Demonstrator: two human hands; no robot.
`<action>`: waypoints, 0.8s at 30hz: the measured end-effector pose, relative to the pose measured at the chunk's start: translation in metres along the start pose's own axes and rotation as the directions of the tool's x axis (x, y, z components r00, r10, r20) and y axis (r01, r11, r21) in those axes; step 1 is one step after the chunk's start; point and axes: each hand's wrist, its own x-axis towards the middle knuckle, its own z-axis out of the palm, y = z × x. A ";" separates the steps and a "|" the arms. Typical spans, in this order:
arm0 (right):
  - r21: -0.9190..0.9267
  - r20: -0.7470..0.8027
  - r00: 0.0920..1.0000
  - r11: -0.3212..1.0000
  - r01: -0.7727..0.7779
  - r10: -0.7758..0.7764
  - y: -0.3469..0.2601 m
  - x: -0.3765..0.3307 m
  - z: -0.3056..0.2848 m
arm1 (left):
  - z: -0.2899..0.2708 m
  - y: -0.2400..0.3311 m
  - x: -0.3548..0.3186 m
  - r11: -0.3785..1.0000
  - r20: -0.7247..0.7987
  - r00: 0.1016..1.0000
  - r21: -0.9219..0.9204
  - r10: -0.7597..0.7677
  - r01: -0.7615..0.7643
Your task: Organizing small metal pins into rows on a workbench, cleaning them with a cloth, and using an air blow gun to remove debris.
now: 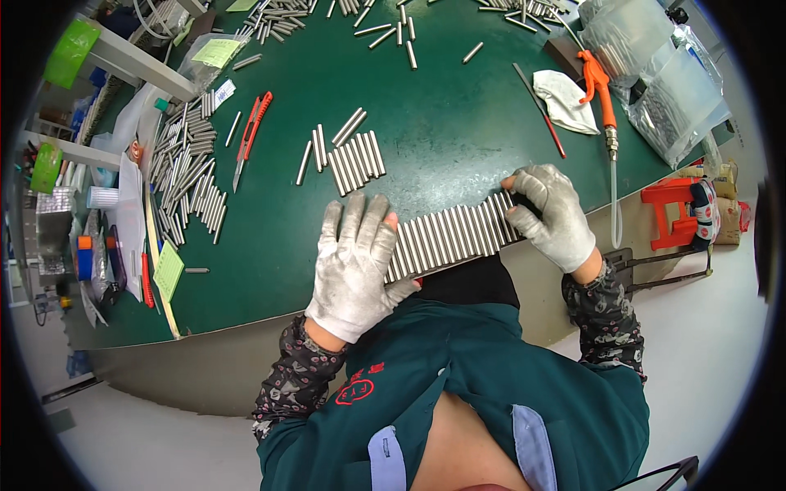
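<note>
A row of steel pins (446,237) lies side by side along the table's near edge, between my two gloved hands. My left hand (352,262) rests at the row's left end, its fingers stretched out flat and its thumb along the near side. At the right end, my right hand (553,217) is bent round the last pins, with forefinger and thumb against them. Bare fingertips show through both white gloves. Just beyond the row lies a smaller group of pins (356,162), some lined up and some loose.
On the green table (442,106), a heap of pins (192,164) and a red utility knife (252,135) lie left. Further piles (278,18) sit at the far edge. To the right are a white cloth (565,101), an orange air gun (598,86), a thin rod (540,110) and plastic-bagged boxes (675,98).
</note>
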 end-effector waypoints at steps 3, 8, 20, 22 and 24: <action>0.014 -0.032 0.999 1.000 0.011 -0.010 0.000 -0.004 0.001 | 0.003 0.002 -0.001 0.999 -0.027 0.999 -0.031 0.026 -0.027; 0.032 -0.035 0.999 0.999 0.018 -0.017 0.002 -0.001 -0.001 | -0.001 0.002 -0.002 0.996 -0.022 1.000 -0.090 0.018 -0.019; -0.239 0.287 0.852 0.828 0.507 -0.439 -0.036 0.103 0.025 | 0.008 -0.041 0.005 0.997 -0.322 0.945 -0.056 -0.064 0.049; -0.237 0.319 0.833 0.813 0.532 -0.452 -0.039 0.122 0.039 | 0.008 -0.040 0.004 0.989 -0.376 0.921 -0.137 -0.101 0.053; -0.228 0.363 0.794 0.780 0.583 -0.487 -0.040 0.135 0.049 | 0.010 -0.041 0.003 0.987 -0.392 0.914 -0.150 -0.105 0.049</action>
